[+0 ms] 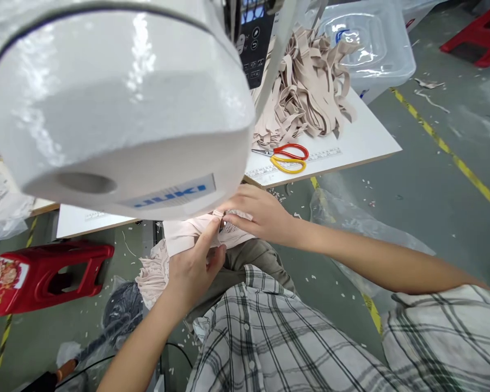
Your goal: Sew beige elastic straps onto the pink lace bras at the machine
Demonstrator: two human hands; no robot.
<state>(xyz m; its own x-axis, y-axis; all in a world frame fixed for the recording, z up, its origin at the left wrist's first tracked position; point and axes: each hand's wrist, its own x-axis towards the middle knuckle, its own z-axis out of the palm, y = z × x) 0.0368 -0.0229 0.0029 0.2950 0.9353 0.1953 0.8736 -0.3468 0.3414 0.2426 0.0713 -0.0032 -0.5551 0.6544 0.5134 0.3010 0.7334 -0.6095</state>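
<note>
Pale fabric (183, 235): partly covered, right now, by the left hand (193, 271).
Control panel (256, 51), beyond the right hand (265, 215): cut off up top.
Red stool (476, 39), farther right: clipped too!

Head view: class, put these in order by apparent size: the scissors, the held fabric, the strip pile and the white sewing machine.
1. White sewing machine; close to the camera, so its true size is unsure
2. Strip pile
3. Held fabric, partly covered
4. Scissors
</note>
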